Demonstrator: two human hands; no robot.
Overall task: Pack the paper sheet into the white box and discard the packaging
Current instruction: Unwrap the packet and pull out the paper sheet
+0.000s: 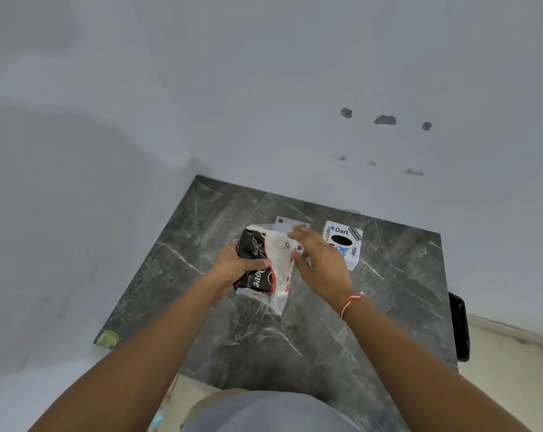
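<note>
- Since the packet [265,266] is thin plastic film around soft white paper, it is judged light, limp and slippery; it is held above the marble counter [295,338].
- The dark printed end is clenched by the left hand [235,268]; the right hand [318,260] lies at the clear end, its grip possibly loose, though this cannot be told.
- The white box [343,244] stands just behind the right hand; a white panel [287,224] lies beside it.

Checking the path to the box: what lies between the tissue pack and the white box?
In the head view, the right hand sits between the tissue pack and the white box.
</note>
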